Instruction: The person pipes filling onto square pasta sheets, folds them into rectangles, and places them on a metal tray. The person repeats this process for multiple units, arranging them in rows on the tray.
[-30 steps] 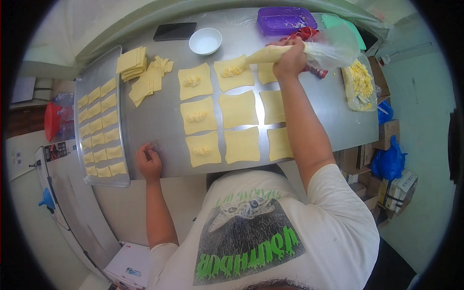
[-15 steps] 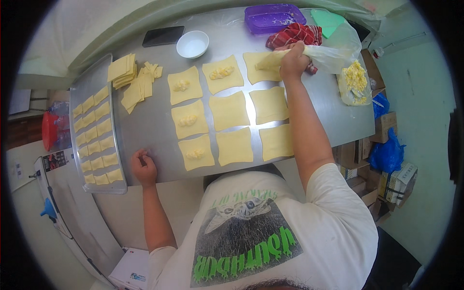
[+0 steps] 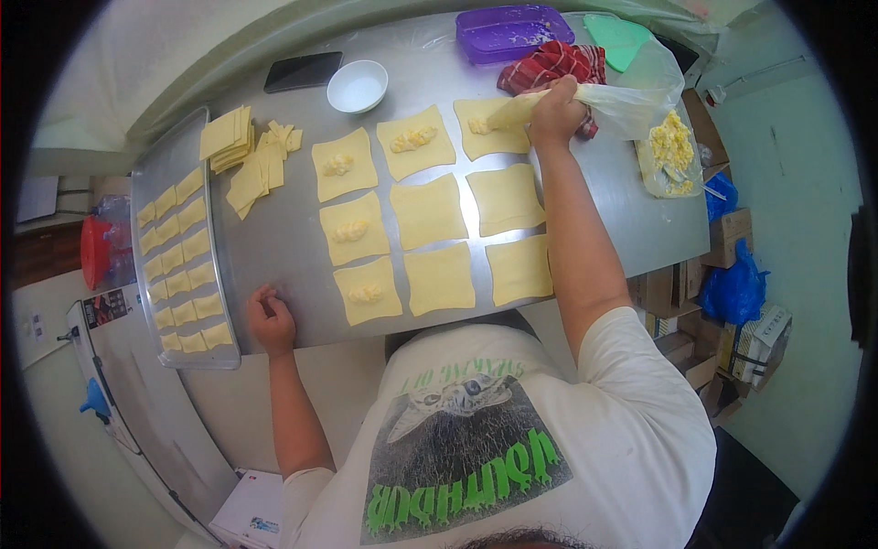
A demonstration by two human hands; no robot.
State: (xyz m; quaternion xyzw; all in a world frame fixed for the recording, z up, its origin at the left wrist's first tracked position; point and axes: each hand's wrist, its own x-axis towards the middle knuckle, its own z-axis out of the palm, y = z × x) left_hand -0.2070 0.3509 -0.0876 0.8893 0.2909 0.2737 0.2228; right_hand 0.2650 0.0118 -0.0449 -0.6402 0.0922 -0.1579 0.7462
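My right hand (image 3: pixel 559 114) is closed round a clear piping bag (image 3: pixel 515 113) with pale yellow filling in it. Its tip points left over the far right dough square (image 3: pixel 512 142), where a small lump of filling (image 3: pixel 479 124) lies. Several flat dough squares are laid out in three rows; the left column and the far middle square (image 3: pixel 402 163) carry chunky yellow filling, while the centre square (image 3: pixel 428 212) is bare. Near the table's front edge, my left hand (image 3: pixel 271 320) rests with fingers curled in and nothing visible in them.
A metal tray (image 3: pixel 219 274) of small filled pastries stands at left, near stacked dough sheets (image 3: pixel 224 135). Beyond are a phone-like black slab (image 3: pixel 304 71), white bowl (image 3: pixel 358 86), purple tub (image 3: pixel 471 38) and red checked cloth (image 3: pixel 540 66). A filling container (image 3: pixel 651 174) sits at right.
A small lump of filling now shows at the bag's tip on the far right square. My right hand keeps its grip on the bag; my left hand stays in place. The view has shifted slightly.
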